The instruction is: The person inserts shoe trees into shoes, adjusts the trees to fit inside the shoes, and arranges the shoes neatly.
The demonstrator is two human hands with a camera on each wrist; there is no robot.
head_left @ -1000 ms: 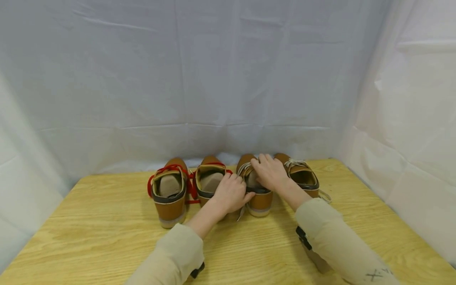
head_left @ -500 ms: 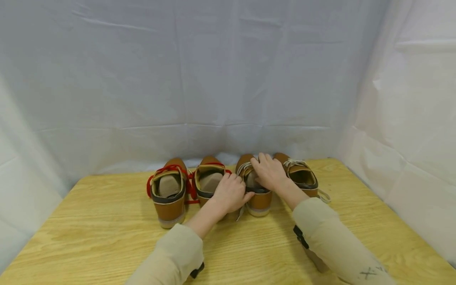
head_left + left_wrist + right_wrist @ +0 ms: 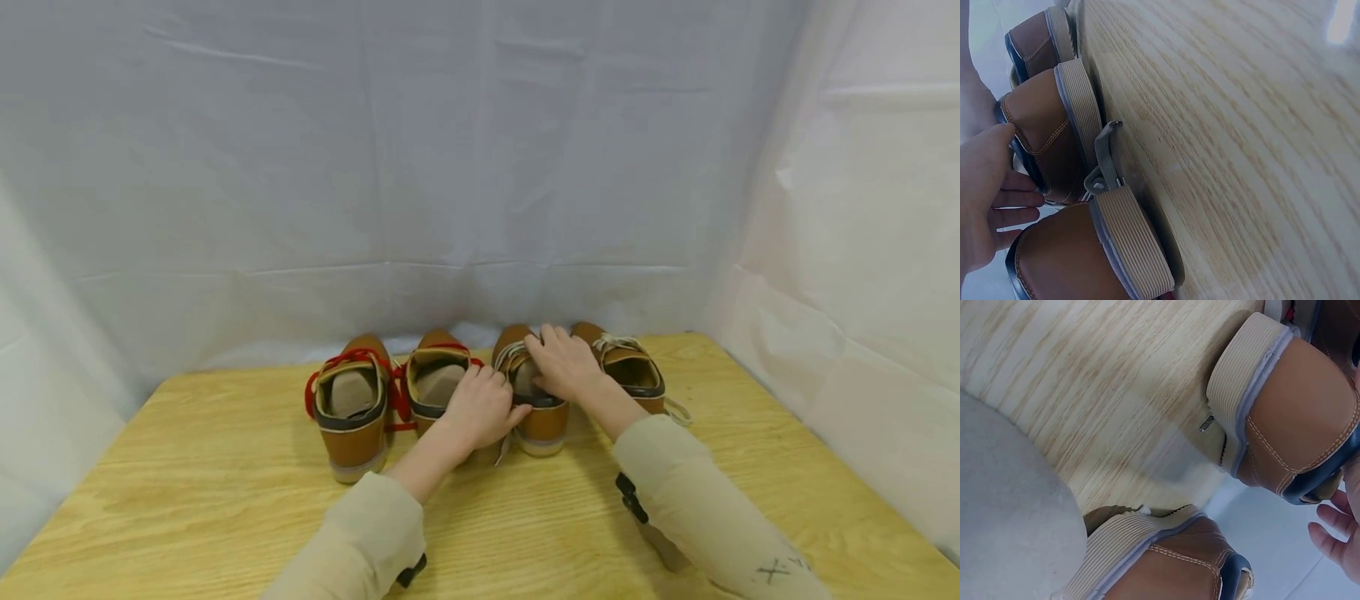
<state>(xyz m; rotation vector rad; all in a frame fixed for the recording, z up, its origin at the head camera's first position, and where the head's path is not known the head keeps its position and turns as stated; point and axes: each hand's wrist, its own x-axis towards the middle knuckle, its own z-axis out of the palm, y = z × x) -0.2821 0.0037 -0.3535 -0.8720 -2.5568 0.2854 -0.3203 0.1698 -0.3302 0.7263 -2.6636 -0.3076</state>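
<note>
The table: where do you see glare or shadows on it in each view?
Left wrist view: white glare on the table near the top right corner; right wrist view: soft shadows beside the shoes; head view: shadow beside the right sleeve.

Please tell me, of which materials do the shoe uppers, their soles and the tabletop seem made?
Shoe uppers: leather or imitation leather, low-sheen; the smooth surface and contrasting stitching suggest it.
Soles: probably rubber, matte cream, judging by the finely ribbed sides.
Tabletop: wood or wood-look laminate; grain shows, and a bright reflection hints at a glossy coating.
</note>
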